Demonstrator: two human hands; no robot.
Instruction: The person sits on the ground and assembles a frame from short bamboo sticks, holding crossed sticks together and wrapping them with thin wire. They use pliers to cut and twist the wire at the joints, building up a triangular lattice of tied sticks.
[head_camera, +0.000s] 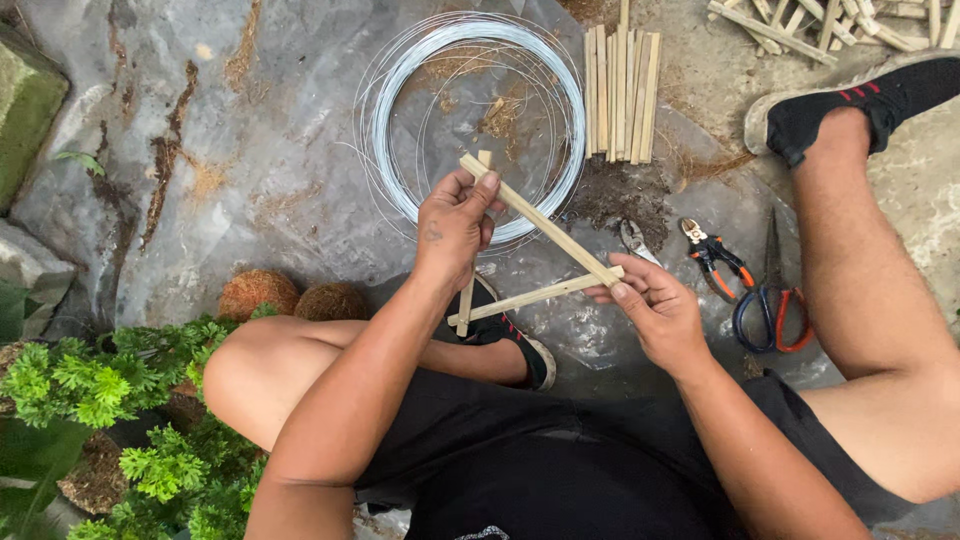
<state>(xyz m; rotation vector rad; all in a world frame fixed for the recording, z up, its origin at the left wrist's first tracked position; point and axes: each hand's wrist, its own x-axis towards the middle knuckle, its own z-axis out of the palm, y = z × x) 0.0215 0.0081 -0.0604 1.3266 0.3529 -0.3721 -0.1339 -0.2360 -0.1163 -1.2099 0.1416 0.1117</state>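
The left hand (455, 222) has its fingers closed on the upper corner of a triangular frame of bamboo sticks (545, 232), where two sticks meet. The right hand (655, 310) pinches the frame's lower right corner between thumb and fingers. The frame is held in the air above the person's lap. Behind it, a coil of thin wire (400, 90) lies on grey plastic sheeting (250, 150). A bundle of cut bamboo sticks (620, 95) lies just beside the coil. Pliers (715, 255) and scissors (770, 305) lie near the right hand.
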